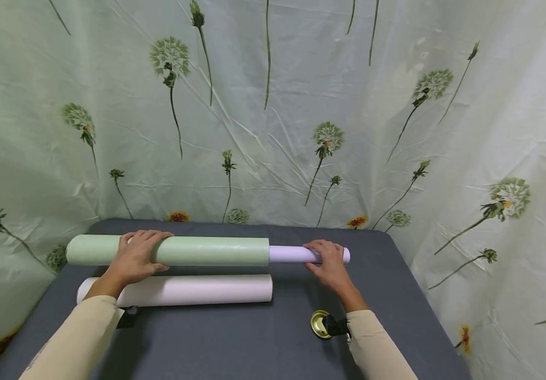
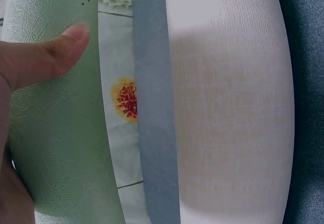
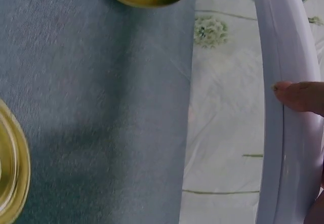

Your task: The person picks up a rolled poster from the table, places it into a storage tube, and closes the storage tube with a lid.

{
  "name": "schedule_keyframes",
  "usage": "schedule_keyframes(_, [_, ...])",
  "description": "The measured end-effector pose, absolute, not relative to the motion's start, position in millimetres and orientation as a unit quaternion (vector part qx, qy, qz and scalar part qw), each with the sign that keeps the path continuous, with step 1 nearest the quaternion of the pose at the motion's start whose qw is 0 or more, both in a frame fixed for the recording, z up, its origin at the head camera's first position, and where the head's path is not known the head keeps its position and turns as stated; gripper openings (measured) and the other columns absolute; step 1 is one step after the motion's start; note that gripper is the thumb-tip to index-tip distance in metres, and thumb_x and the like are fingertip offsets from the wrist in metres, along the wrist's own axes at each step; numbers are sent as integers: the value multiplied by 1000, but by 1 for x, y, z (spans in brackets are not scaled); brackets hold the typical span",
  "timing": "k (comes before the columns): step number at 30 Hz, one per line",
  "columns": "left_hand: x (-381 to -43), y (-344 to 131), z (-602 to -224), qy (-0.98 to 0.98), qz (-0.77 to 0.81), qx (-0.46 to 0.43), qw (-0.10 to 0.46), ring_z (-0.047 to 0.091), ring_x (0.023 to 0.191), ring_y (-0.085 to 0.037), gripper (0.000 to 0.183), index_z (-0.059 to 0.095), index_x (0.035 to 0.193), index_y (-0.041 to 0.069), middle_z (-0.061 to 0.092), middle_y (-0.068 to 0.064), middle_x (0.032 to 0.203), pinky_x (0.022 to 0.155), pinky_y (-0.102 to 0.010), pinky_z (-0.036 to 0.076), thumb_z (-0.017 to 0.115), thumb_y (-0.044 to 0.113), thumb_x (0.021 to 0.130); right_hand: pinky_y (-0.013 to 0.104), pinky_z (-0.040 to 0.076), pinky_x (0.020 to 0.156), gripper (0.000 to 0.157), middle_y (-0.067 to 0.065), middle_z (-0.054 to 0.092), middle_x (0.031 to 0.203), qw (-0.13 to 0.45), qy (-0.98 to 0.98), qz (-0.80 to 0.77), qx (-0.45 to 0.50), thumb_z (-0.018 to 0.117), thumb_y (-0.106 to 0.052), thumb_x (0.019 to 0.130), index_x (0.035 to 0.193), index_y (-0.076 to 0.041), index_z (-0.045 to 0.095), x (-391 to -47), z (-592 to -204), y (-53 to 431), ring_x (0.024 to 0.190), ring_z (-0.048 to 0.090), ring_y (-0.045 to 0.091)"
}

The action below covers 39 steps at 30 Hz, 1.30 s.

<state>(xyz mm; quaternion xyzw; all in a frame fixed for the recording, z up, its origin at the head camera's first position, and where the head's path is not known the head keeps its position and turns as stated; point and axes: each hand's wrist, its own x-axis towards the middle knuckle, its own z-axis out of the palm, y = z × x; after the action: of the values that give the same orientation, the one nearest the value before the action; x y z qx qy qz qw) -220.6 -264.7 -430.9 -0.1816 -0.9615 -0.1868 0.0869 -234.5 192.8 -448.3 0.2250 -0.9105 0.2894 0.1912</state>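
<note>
My left hand [image 1: 137,256] grips a long pale green roll [image 1: 220,251] of what looks like wallpaper, its fingers over the top and its thumb [image 2: 71,44] along the near side. Out of the green roll's right end juts a thinner lilac roll [image 1: 287,254], part of it hidden inside. My right hand [image 1: 328,264] holds this lilac roll near its free end, with a thumb [image 3: 298,95] against its surface. Both rolls appear raised off the table. Nearer to me, a white textured roll [image 1: 201,289] lies parallel to them, partly behind my left wrist.
A grey cloth-covered table [image 1: 235,338] lies beneath. Near my right forearm sits a round gold dish or lid [image 1: 320,324]. Curtains [image 1: 273,132] printed with dandelions hang behind the table and along its sides.
</note>
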Motion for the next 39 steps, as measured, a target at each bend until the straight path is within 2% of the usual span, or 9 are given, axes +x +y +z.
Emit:
schedule_keyframes(19, [-218, -265, -430, -960, -195, -178, 92, 46, 115, -45, 74, 54, 130, 8, 56, -22, 125, 92, -67, 20, 88, 17, 65, 56, 27, 94, 41, 10, 65, 104, 193, -907, 294, 231, 85, 1, 66, 104, -6, 70, -236, -445, 170, 102, 56, 33])
schedule_keyframes(29, [-217, -264, -432, -959, -198, -179, 97, 46, 115, -45, 74, 55, 130, 7, 56, -21, 125, 92, -67, 20, 89, 16, 64, 54, 31, 89, 42, 8, 67, 102, 228, -897, 278, 258, 87, 0, 63, 101, -6, 71, -237, -449, 160, 98, 59, 30])
schedule_keyframes(39, [-218, -262, -433, -959, -194, -179, 101, 46, 115, -45, 74, 55, 130, 7, 57, -20, 124, 94, -67, 20, 88, 18, 65, 52, 34, 89, 42, 9, 68, 104, 226, -904, 260, 255, 88, -2, 63, 102, -7, 71, -235, -445, 152, 99, 59, 30])
